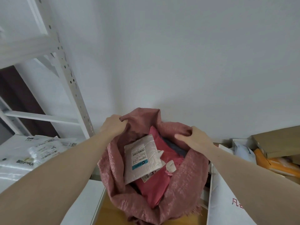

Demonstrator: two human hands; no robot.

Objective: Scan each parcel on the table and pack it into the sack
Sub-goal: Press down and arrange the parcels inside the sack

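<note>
A pink woven sack (185,181) stands open below me in the lower middle. My left hand (113,124) grips its far left rim, fingers closed on the fabric. My right hand (193,137) grips the far right rim the same way. Inside the sack lies a white bubble mailer (151,169) with a barcode label, face up. Under it sits a red poly parcel (155,187), and a dark grey parcel (175,146) shows at the back. More white parcels (43,148) lie on the white table (13,172) at the left.
A white metal shelf rack (68,73) rises at the left against the wall. At the right are cardboard boxes (276,142), orange mailers (274,164) and a white bag (227,200) with red print. Brown floor (110,213) shows under the sack.
</note>
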